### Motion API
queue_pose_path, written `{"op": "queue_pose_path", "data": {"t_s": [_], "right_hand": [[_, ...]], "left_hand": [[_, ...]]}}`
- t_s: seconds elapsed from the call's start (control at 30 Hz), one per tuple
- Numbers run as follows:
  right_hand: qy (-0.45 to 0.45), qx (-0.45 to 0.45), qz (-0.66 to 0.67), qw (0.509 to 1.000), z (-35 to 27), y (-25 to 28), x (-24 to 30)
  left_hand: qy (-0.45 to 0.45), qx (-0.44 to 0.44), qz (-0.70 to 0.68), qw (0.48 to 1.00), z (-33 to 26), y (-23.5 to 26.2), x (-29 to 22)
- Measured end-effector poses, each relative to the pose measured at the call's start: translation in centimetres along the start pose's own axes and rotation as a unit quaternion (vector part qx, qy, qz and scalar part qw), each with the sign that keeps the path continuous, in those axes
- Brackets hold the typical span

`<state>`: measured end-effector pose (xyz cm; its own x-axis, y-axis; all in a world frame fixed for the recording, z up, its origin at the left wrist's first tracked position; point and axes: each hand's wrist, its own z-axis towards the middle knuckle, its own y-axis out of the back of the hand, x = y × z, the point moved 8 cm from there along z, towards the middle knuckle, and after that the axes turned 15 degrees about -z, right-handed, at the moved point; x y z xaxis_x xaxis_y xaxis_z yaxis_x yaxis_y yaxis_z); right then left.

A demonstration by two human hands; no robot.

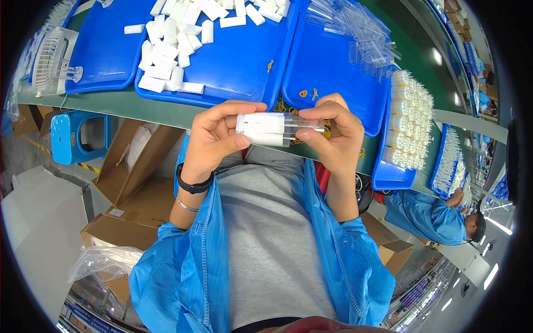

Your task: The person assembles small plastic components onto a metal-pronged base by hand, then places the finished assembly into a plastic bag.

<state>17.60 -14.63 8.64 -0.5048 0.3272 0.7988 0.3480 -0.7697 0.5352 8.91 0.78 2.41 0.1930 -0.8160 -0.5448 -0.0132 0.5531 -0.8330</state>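
Note:
Between my two hands, in front of my chest, is a small group of white rectangular blocks lying side by side, with clear plastic pieces along them that stick out to the right. My left hand grips the white end between thumb and fingers. At the other end my right hand pinches the clear pieces with thumb and fingertips. How far the clear pieces cover the blocks is hard to make out. Yellow rubber bands lie on the table just behind the hands.
A blue tray beyond my hands bears loose white blocks. Clear plastic pieces heap in another blue tray. Banded white bundles stack at the right. A small fan, a blue stool and cardboard boxes are left.

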Motion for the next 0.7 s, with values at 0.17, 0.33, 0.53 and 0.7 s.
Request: {"op": "queue_pose_path", "data": {"t_s": [0.17, 0.33, 0.53, 0.7], "right_hand": [[-0.001, 0.012, 0.026, 1.000, -0.2, -1.1, 0.5], [0.003, 0.053, -0.051, 0.997, 0.1, -1.8, 0.9], [-0.014, 0.037, 0.038, 0.999, -0.3, -0.9, 0.1], [-0.003, 0.014, -0.026, 1.000, -0.3, -0.5, -0.5]], "left_hand": [[0.013, 0.022, 0.084, 0.996, -0.3, -0.3, 0.3], [0.032, 0.018, 0.113, 0.993, -0.6, -0.1, 0.5], [0.023, -0.017, 0.019, 0.999, 0.0, 0.1, 1.1], [0.056, -0.013, -0.016, 0.998, -0.1, 0.5, 2.2]]}}
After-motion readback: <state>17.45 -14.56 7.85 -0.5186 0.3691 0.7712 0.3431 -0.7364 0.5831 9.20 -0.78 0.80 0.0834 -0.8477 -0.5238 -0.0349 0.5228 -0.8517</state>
